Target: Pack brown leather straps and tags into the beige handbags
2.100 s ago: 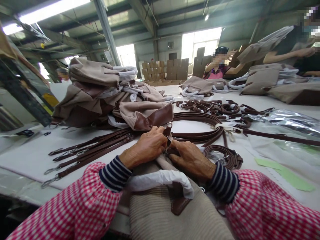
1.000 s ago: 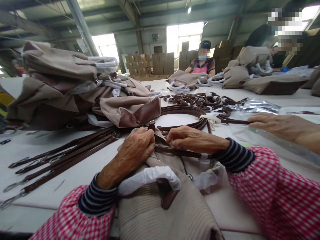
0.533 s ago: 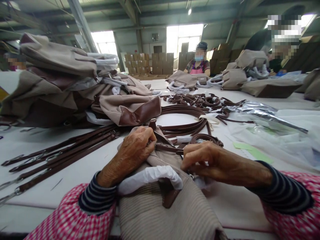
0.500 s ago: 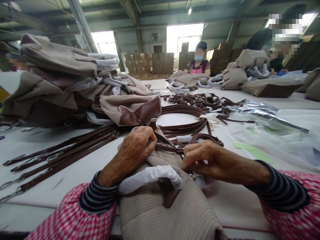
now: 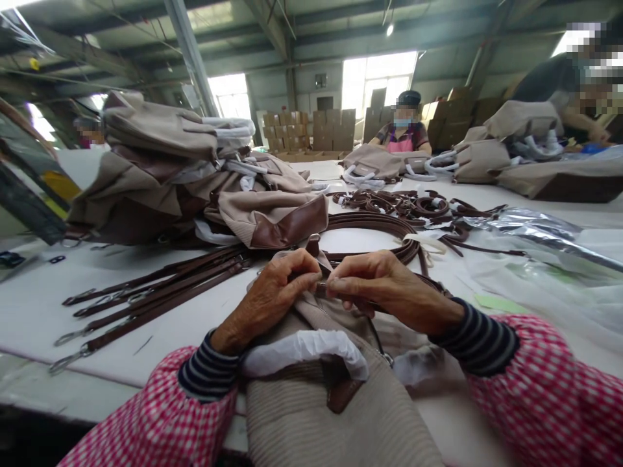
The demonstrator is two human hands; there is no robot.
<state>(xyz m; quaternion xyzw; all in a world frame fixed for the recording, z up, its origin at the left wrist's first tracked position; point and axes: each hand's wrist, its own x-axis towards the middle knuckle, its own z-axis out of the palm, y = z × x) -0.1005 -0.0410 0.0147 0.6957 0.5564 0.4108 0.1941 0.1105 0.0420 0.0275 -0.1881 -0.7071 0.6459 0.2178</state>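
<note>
A beige ribbed bag [image 5: 311, 408] lies in front of me, its white-wrapped handle [image 5: 306, 350] arched over the near side and a zipper along its opening. At the bag's far end my left hand [image 5: 275, 292] pinches a narrow brown strap [image 5: 321, 285]. My right hand [image 5: 384, 288] has its fingertips closed on the same strap, right beside the left fingertips. The fingers hide most of the strap between them.
A tall pile of beige and brown bags [image 5: 156, 175] stands at the left. Brown straps with metal clips [image 5: 160, 292] lie below it. Beyond my hands are coiled straps [image 5: 403, 243]; plastic film [image 5: 549, 279] lies right. A person [image 5: 403, 126] is across the table.
My right hand has moved left along the strap and now meets my left hand. The view has turned slightly left, so the surroundings appear further right.
</note>
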